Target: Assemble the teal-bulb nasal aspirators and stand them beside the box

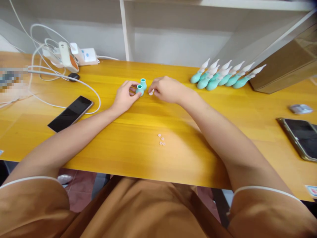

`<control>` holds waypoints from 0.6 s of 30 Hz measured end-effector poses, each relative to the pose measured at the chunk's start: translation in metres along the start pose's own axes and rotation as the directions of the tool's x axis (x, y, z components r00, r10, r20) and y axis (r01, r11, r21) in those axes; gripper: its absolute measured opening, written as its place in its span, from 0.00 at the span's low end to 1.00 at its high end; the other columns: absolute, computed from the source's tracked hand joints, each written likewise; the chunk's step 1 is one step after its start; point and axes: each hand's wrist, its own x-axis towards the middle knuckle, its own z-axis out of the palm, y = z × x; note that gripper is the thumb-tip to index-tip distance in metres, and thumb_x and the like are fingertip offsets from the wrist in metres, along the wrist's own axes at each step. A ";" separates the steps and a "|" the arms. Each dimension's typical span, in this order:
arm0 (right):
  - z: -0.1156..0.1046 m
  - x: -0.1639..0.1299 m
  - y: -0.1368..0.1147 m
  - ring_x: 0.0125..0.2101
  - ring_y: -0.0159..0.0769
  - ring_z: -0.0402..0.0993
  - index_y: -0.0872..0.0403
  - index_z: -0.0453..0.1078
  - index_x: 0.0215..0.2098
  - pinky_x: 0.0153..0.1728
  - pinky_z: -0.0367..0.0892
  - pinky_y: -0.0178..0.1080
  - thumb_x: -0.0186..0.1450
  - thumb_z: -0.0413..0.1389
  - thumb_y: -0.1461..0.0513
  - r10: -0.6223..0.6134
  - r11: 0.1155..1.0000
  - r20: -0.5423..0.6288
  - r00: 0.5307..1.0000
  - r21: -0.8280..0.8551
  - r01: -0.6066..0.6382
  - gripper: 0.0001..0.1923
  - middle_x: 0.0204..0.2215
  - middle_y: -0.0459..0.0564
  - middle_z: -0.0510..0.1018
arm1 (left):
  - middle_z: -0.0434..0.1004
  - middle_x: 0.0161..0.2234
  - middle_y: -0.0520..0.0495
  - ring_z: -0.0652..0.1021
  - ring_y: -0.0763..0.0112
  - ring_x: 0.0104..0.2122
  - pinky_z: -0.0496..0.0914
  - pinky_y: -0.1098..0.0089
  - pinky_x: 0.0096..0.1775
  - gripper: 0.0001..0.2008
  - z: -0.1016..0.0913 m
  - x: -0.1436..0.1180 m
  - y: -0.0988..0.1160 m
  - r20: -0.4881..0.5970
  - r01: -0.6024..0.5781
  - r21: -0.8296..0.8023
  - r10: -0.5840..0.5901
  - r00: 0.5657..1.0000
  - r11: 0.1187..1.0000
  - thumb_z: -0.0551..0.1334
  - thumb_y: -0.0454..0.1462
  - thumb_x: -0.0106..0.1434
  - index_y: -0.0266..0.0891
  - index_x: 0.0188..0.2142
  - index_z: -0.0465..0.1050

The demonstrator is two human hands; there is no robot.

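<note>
Two small teal rubber bulbs [140, 90] with open necks stand upright on the table, one just behind the other. My left hand [125, 95] curls round the nearer bulb from the left, its thumb in front and fingers behind. To the right of the bulbs, my right hand [163, 89] points downward with its fingertips pinched on a small whitish piece [151, 93], partly hidden by the fingers. Several small pale pink rings [161, 143] lie on the table closer to my body. At the back right, several teal bulbs with white tapered nozzles [215, 79] stand grouped, leaning right.
On the wooden table [123, 145], a dark phone [71, 113] lies by my left forearm, near white cables and chargers [66, 57]. Another phone [299, 137] and a small packet [300, 109] are at the right. A cardboard box [284, 62] stands behind them.
</note>
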 end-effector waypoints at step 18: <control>-0.003 0.006 -0.007 0.53 0.51 0.80 0.53 0.83 0.47 0.59 0.69 0.47 0.72 0.54 0.65 0.031 0.998 0.016 0.999 0.050 -0.031 0.14 0.55 0.60 0.85 | 0.84 0.51 0.44 0.85 0.65 0.45 0.83 0.66 0.45 0.15 -0.001 0.001 0.001 0.002 0.019 0.003 -0.019 1.000 1.000 0.73 0.39 0.65 0.44 0.51 0.79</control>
